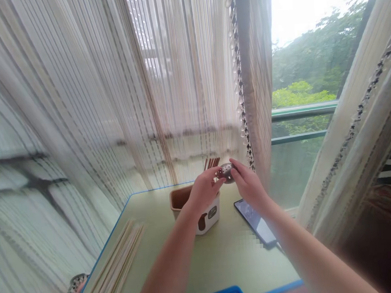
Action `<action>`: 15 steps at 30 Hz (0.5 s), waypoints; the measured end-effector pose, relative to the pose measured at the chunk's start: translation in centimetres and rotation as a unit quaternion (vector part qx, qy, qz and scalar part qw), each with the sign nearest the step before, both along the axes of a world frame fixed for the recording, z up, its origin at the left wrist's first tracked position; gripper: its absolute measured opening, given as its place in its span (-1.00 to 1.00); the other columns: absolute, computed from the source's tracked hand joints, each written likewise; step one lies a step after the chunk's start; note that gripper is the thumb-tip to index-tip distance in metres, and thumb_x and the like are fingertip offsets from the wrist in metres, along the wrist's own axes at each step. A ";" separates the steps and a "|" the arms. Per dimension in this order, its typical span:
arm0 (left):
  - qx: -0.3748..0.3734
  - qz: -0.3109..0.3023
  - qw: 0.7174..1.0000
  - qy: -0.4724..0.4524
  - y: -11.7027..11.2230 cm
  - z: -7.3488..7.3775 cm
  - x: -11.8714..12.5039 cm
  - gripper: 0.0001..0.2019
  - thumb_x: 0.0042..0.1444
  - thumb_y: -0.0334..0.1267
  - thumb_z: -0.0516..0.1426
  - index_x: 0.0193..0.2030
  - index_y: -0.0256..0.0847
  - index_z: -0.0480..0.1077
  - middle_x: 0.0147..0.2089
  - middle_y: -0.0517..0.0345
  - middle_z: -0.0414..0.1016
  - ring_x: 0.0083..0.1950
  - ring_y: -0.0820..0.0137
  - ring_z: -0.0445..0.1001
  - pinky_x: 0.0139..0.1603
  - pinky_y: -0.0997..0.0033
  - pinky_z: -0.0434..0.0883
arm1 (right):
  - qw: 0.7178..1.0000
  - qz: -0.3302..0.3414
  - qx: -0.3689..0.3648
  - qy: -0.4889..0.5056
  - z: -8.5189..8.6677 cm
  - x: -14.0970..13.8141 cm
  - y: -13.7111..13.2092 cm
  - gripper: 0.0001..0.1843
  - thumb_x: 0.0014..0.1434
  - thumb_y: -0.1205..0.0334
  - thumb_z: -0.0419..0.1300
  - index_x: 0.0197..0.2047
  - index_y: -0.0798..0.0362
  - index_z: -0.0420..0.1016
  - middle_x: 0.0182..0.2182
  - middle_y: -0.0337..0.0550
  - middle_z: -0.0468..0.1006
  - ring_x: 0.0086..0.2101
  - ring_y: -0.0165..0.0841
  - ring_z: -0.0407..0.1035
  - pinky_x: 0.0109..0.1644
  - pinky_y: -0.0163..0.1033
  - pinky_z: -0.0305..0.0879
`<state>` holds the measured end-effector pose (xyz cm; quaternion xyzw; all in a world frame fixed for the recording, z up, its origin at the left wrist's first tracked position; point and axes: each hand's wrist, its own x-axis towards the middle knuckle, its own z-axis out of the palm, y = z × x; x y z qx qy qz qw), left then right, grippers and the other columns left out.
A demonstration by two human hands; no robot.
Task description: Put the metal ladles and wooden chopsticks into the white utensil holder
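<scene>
My left hand (204,188) and my right hand (249,182) are raised over the far side of the table. Between them they hold a small dark grey rounded piece with holes (226,173), perhaps metal; its exact kind is unclear. Fingers of both hands are closed on its edges. Just below my left hand stands a brown and white utensil holder (182,197), partly hidden by that hand and forearm. Several brown sticks (212,163), like chopsticks, rise upright behind the left fingers; their lower ends are hidden.
A bundle of pale thin sticks (118,266) lies at the table's left. Under my right forearm, a phone (256,222) rests flat on the pale green table (219,260), which has a blue edge. Striped curtains (89,91) hang behind, beside a window (303,69) at right.
</scene>
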<state>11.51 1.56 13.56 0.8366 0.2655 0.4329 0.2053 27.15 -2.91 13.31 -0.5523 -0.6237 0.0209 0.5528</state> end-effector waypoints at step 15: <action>-0.108 -0.076 0.991 0.034 0.8 -1.1 0.0 -0.50 0.06 -0.39 0.10 0.18 -0.08 0.20 -0.10 0.08 0.49 -0.18 0.41 0.47 -0.12 0.41 0.40 | 0.986 0.076 0.024 0.147 -0.5 0.9 0.6 -0.61 0.09 0.04 0.13 -0.06 0.07 0.42 -0.08 -0.01 0.48 -0.10 -0.24 0.36 0.00 -0.07 0.26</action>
